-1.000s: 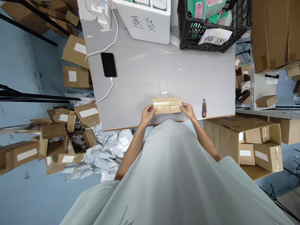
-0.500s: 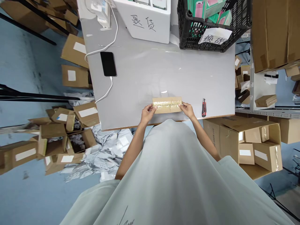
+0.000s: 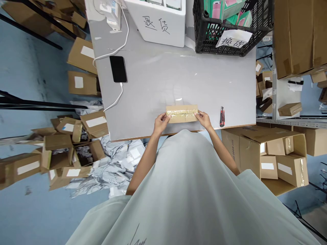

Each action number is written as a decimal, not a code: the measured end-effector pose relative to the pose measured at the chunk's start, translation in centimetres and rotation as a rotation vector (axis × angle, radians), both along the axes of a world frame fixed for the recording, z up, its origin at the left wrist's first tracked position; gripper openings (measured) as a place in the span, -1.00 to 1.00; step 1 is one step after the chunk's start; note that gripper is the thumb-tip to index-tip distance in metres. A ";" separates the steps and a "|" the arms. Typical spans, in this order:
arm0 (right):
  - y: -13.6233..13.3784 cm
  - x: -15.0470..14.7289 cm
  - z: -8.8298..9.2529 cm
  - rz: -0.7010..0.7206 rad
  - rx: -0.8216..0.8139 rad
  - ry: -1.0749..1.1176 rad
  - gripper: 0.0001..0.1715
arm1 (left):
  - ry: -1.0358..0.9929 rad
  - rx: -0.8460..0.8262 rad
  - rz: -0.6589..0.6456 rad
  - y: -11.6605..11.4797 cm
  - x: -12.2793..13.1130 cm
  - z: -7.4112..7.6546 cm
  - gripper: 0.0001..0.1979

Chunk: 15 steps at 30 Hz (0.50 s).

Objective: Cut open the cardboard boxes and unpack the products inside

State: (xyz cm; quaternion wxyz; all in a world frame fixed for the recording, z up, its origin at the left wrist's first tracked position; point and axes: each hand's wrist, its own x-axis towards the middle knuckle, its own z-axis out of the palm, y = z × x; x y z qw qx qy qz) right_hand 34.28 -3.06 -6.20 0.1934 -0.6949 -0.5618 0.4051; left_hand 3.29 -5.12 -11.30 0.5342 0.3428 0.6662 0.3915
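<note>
A small, long cardboard box (image 3: 182, 118) with clear tape along its middle is held level at the near edge of the grey table (image 3: 163, 78). My left hand (image 3: 160, 123) grips its left end, thumb on top. At the opposite end, my right hand (image 3: 204, 119) pinches the box between thumb and fingers. The fingers beneath the box are hidden. To the right of my right hand lies a red and black box cutter (image 3: 222, 116), apart from it.
A phone (image 3: 118, 69) on a white cable lies at the left. Along the back stand a white bin (image 3: 163, 29) and a black crate (image 3: 219, 41) holding green boxes. Cardboard boxes (image 3: 61, 149) crowd the left floor; a large open carton (image 3: 245, 149) stands right.
</note>
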 end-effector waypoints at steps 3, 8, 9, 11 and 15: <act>-0.1 0.1 -0.2 -0.003 0.010 0.006 -0.29 | 0.001 -0.002 0.000 -0.2 0.0 0.1 -0.24; -0.3 0.3 -0.5 0.004 0.019 0.017 -0.30 | -0.008 -0.008 -0.005 -0.5 0.0 0.3 -0.24; -0.4 0.3 -0.5 -0.003 0.018 0.014 -0.30 | -0.007 -0.009 -0.001 -0.5 0.0 0.3 -0.24; -0.5 0.2 -0.7 -0.016 0.019 0.009 -0.30 | -0.010 -0.014 0.011 -0.5 0.1 0.3 -0.23; -0.4 0.3 -1.1 -0.016 0.020 0.058 -0.25 | -0.020 -0.015 0.007 -0.4 0.1 0.2 -0.21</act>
